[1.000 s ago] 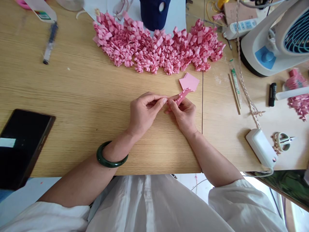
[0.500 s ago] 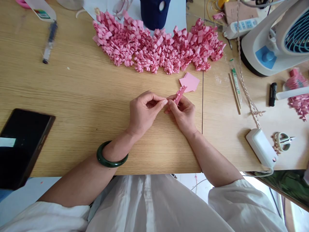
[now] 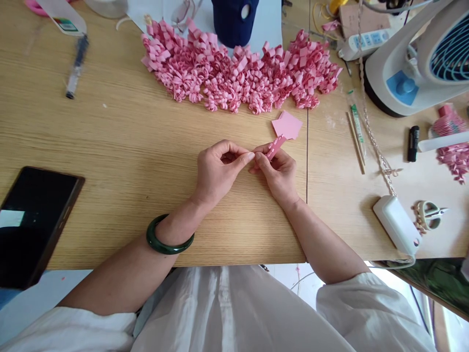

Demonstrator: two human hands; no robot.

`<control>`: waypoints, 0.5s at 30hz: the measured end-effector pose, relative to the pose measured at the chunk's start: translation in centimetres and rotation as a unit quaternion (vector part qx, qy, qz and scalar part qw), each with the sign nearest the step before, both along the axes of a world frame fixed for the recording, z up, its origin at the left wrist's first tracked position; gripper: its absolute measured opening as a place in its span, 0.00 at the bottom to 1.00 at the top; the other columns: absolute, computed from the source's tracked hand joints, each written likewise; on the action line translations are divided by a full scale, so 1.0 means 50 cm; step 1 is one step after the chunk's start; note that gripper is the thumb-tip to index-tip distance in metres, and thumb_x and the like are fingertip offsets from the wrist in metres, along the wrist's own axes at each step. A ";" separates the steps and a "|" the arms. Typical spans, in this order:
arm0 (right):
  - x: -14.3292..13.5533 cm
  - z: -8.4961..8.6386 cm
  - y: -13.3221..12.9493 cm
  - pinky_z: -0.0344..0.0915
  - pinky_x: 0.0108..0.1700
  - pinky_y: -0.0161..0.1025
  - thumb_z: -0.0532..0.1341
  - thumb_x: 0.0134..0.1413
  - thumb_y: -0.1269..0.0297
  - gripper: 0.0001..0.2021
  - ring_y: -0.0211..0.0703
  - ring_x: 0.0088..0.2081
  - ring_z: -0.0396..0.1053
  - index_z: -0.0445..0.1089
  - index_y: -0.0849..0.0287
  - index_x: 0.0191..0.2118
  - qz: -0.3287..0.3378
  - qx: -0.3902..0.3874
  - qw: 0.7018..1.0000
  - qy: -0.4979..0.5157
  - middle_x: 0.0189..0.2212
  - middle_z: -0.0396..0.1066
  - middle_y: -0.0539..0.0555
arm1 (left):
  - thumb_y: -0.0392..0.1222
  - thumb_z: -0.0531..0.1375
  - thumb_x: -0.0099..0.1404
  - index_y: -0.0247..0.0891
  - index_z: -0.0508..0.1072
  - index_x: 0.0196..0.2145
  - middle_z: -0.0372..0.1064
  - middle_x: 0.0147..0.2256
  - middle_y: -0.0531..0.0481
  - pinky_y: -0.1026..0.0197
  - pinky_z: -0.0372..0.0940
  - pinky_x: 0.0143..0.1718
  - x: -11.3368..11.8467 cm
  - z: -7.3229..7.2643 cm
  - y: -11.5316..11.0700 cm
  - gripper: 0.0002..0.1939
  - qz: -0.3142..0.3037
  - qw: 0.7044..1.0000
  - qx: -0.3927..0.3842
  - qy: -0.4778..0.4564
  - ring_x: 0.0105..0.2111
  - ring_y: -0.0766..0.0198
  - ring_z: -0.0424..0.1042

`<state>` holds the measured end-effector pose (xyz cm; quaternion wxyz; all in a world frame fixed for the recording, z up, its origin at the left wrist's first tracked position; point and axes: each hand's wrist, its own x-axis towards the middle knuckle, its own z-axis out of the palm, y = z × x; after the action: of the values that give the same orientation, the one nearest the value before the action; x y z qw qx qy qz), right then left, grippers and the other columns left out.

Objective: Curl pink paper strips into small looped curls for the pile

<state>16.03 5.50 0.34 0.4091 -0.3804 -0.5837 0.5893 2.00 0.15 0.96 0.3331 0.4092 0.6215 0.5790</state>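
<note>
My left hand [image 3: 220, 171] and my right hand [image 3: 280, 173] meet at their fingertips above the wooden table. Between the thumb and fingers of my right hand is a pink paper strip [image 3: 275, 147] with small looped edges, slanting up to the right. The left thumb and forefinger are pinched together against the right fingertips; anything between them is too small to make out. Just beyond the strip lie several flat pink paper pieces [image 3: 287, 125]. A long heap of curled pink paper flowers [image 3: 234, 78] stretches behind them.
A dark blue container [image 3: 234, 22] stands behind the heap. To the right are a fan [image 3: 392, 73], thin sticks [image 3: 356, 143], a black marker [image 3: 413, 143], a white box [image 3: 397, 225] and scissors [image 3: 432, 214]. At the left lie a tablet [image 3: 36, 225] and a pen [image 3: 75, 68].
The pink strip has turned, its upper end tipping slightly down to the right. Both hands stay in nearly the same place, fingertips still together.
</note>
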 end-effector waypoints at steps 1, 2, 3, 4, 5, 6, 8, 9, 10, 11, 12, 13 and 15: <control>-0.001 0.000 0.000 0.74 0.31 0.33 0.74 0.50 0.36 0.26 0.32 0.27 0.68 0.75 0.57 0.34 -0.003 -0.001 1.000 -0.003 0.29 0.72 0.48 | 0.42 0.71 0.61 0.41 0.79 0.27 0.79 0.29 0.53 0.62 0.70 0.33 0.000 -0.001 0.001 0.07 -0.002 1.000 -0.002 -0.006 0.29 0.65 0.74; -0.002 0.001 0.001 0.74 0.30 0.33 0.74 0.49 0.36 0.26 0.32 0.26 0.68 0.75 0.57 0.34 -0.005 0.000 1.000 -0.004 0.28 0.72 0.47 | 0.42 0.72 0.61 0.41 0.79 0.28 0.79 0.29 0.53 0.62 0.70 0.33 0.000 -0.001 0.001 0.07 -0.003 1.000 0.000 -0.013 0.29 0.65 0.75; -0.002 0.000 0.001 0.74 0.30 0.33 0.74 0.50 0.36 0.26 0.32 0.26 0.68 0.75 0.57 0.33 -0.006 0.002 1.000 -0.005 0.27 0.71 0.47 | 0.43 0.72 0.61 0.41 0.79 0.28 0.79 0.29 0.53 0.63 0.71 0.33 -0.001 -0.002 0.002 0.08 -0.005 1.000 0.004 -0.019 0.29 0.65 0.75; -0.002 -0.001 0.001 0.73 0.30 0.33 0.74 0.50 0.36 0.26 0.32 0.26 0.68 0.74 0.57 0.33 -0.010 0.004 1.000 -0.006 0.27 0.71 0.46 | 0.44 0.72 0.61 0.41 0.79 0.28 0.79 0.29 0.53 0.63 0.71 0.33 -0.001 -0.003 0.002 0.08 -0.007 1.000 0.009 -0.026 0.29 0.65 0.75; -0.002 -0.003 0.002 0.73 0.30 0.33 0.74 0.50 0.36 0.26 0.32 0.26 0.68 0.74 0.57 0.33 -0.016 0.004 1.000 -0.007 0.27 0.70 0.46 | 0.45 0.72 0.62 0.41 0.79 0.29 0.79 0.30 0.53 0.63 0.71 0.33 -0.002 -0.004 0.002 0.08 -0.010 0.999 0.014 -0.032 0.29 0.65 0.75; -0.002 -0.005 0.003 0.72 0.29 0.33 0.73 0.50 0.36 0.26 0.33 0.26 0.68 0.74 0.57 0.32 -0.025 0.003 1.000 -0.009 0.27 0.70 0.46 | 0.47 0.71 0.64 0.41 0.79 0.31 0.80 0.31 0.52 0.63 0.71 0.33 -0.003 -0.005 0.002 0.09 -0.012 0.999 0.018 -0.038 0.29 0.66 0.75; -0.001 -0.009 0.005 0.70 0.28 0.33 0.73 0.49 0.35 0.27 0.32 0.25 0.69 0.73 0.56 0.32 -0.043 -0.002 0.999 -0.012 0.27 0.71 0.46 | 0.50 0.67 0.68 0.42 0.81 0.34 0.81 0.35 0.51 0.63 0.72 0.33 -0.003 -0.005 0.002 0.10 -0.012 0.999 0.025 -0.039 0.28 0.67 0.74; 0.000 -0.011 0.005 0.69 0.27 0.33 0.73 0.50 0.35 0.27 0.32 0.24 0.69 0.74 0.57 0.33 -0.049 -0.004 0.999 -0.013 0.27 0.71 0.46 | 0.50 0.66 0.69 0.42 0.81 0.35 0.81 0.36 0.50 0.63 0.71 0.33 -0.003 -0.006 0.002 0.11 -0.008 0.999 0.026 -0.036 0.28 0.67 0.74; 0.000 -0.012 0.006 0.69 0.27 0.33 0.73 0.50 0.35 0.27 0.32 0.24 0.69 0.74 0.57 0.33 -0.051 -0.005 0.999 -0.015 0.28 0.72 0.46 | 0.50 0.66 0.69 0.42 0.81 0.34 0.81 0.35 0.51 0.63 0.71 0.33 -0.003 -0.006 0.002 0.10 -0.003 0.999 0.025 -0.032 0.28 0.67 0.74; 0.000 -0.012 0.006 0.69 0.27 0.33 0.73 0.50 0.35 0.27 0.32 0.24 0.69 0.74 0.57 0.33 -0.050 -0.007 0.999 -0.015 0.28 0.72 0.46 | 0.49 0.67 0.68 0.42 0.81 0.33 0.80 0.33 0.52 0.64 0.71 0.33 -0.003 -0.007 0.002 0.10 0.002 0.999 0.020 -0.029 0.27 0.67 0.73; 0.000 -0.011 0.005 0.70 0.28 0.33 0.73 0.50 0.35 0.27 0.32 0.24 0.69 0.74 0.57 0.33 -0.048 -0.009 0.999 -0.014 0.27 0.71 0.46 | 0.49 0.69 0.66 0.41 0.80 0.30 0.78 0.30 0.53 0.64 0.70 0.32 -0.003 -0.007 0.002 0.11 0.008 0.999 0.014 -0.029 0.27 0.67 0.73; 0.000 -0.010 0.005 0.70 0.28 0.33 0.73 0.50 0.35 0.27 0.32 0.24 0.68 0.74 0.57 0.33 -0.046 -0.011 0.999 -0.011 0.27 0.71 0.46 | 0.49 0.69 0.66 0.41 0.78 0.28 0.76 0.27 0.54 0.64 0.70 0.31 -0.002 -0.008 0.002 0.12 0.016 0.999 0.011 -0.034 0.26 0.67 0.72; -0.001 -0.008 0.003 0.71 0.27 0.32 0.74 0.48 0.35 0.27 0.32 0.24 0.67 0.74 0.57 0.33 -0.045 -0.015 0.999 -0.004 0.26 0.70 0.46 | 0.51 0.67 0.68 0.41 0.77 0.27 0.74 0.26 0.53 0.64 0.70 0.30 -0.002 -0.011 0.003 0.15 0.027 0.998 0.014 -0.051 0.25 0.68 0.70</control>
<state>15.96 5.67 -0.04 0.4275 -0.4148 -0.5583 0.5775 1.88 0.30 0.42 0.3428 0.3669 0.6065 0.6164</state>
